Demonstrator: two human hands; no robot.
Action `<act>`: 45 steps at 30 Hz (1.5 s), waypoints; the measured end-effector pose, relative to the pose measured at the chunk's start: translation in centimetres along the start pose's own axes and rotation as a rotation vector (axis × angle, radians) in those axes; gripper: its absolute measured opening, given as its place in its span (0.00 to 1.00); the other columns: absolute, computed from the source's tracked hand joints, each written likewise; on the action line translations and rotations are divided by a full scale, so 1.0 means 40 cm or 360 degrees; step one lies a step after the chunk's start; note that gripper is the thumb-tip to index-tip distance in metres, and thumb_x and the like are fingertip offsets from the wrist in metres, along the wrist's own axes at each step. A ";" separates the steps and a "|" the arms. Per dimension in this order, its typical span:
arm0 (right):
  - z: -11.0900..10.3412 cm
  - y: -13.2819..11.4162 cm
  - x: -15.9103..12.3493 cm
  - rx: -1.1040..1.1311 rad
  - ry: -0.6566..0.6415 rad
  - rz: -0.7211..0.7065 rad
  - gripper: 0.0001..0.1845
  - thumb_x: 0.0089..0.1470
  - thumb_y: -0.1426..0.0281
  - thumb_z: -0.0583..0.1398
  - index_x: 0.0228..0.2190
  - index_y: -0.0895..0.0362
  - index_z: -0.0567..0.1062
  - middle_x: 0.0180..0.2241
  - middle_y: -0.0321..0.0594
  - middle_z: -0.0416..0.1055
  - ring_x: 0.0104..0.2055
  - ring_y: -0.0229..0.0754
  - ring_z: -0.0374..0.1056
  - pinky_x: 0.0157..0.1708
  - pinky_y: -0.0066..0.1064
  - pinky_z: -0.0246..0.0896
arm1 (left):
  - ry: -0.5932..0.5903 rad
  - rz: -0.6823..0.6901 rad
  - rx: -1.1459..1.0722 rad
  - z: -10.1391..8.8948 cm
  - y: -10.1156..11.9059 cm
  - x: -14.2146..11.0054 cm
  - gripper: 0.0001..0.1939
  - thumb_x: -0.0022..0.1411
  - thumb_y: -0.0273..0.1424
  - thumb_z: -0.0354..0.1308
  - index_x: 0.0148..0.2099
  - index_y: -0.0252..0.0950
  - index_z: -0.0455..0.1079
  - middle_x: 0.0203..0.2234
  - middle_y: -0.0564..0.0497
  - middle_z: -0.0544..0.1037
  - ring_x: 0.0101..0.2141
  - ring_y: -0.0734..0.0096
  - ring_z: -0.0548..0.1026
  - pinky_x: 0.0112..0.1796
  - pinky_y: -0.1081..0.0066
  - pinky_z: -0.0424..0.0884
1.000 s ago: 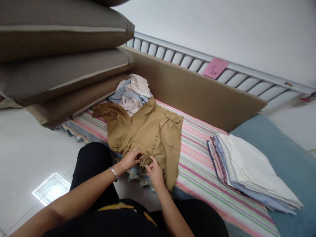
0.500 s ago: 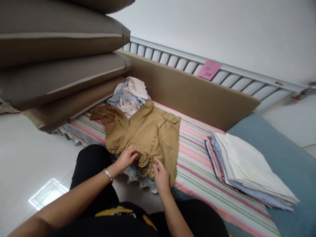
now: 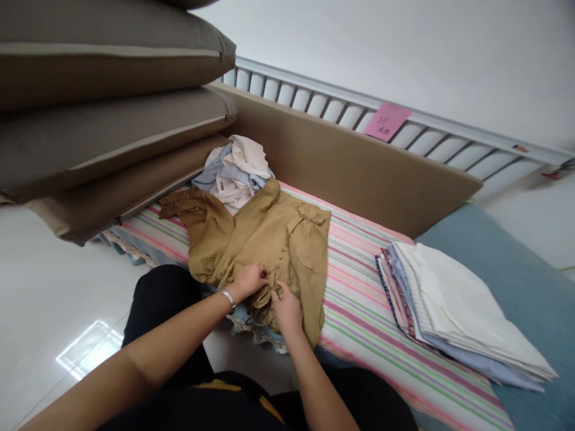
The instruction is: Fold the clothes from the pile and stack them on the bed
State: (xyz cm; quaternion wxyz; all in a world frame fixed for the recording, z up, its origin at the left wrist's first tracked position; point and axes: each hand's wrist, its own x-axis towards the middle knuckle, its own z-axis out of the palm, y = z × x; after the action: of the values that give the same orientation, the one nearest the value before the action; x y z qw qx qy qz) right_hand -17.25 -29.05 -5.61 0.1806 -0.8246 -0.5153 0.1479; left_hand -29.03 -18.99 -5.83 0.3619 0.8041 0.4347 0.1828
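Note:
A tan buttoned blouse (image 3: 265,239) lies spread on a striped sheet (image 3: 359,311), its hem hanging over the near edge. My left hand (image 3: 250,279) and my right hand (image 3: 284,307) are close together at the bunched lower hem. Both pinch the tan fabric and its thin tie beside the button row. A silver bracelet (image 3: 227,296) is on my left wrist.
A loose heap of pale clothes (image 3: 236,167) lies behind the blouse. A stack of folded shirts (image 3: 449,305) rests to the right. Three brown cushions (image 3: 108,114) are piled at the left. A brown board (image 3: 359,167) lines the far side, with a pink note (image 3: 387,121) above.
My hands spread slightly apart along the hem, then came back together at the bunched fabric by the buttons. The blouse stays where it was.

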 end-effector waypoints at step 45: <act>-0.128 0.043 0.039 0.1907 -0.0012 0.0526 0.21 0.36 0.56 0.66 0.29 0.57 0.69 0.18 0.28 0.66 0.14 0.28 0.55 0.15 0.21 0.50 | -0.0091 0.0032 -0.0335 0.013 -0.066 0.006 0.10 0.52 0.21 0.57 0.38 0.33 0.74 0.32 0.50 0.78 0.32 0.73 0.72 0.37 0.75 0.66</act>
State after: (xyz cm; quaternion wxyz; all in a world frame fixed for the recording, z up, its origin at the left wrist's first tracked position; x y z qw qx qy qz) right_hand -13.00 -29.08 -1.93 0.5850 -0.6484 -0.2089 0.4403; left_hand -30.06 -18.05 -8.16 0.4547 0.7708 0.3946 0.2080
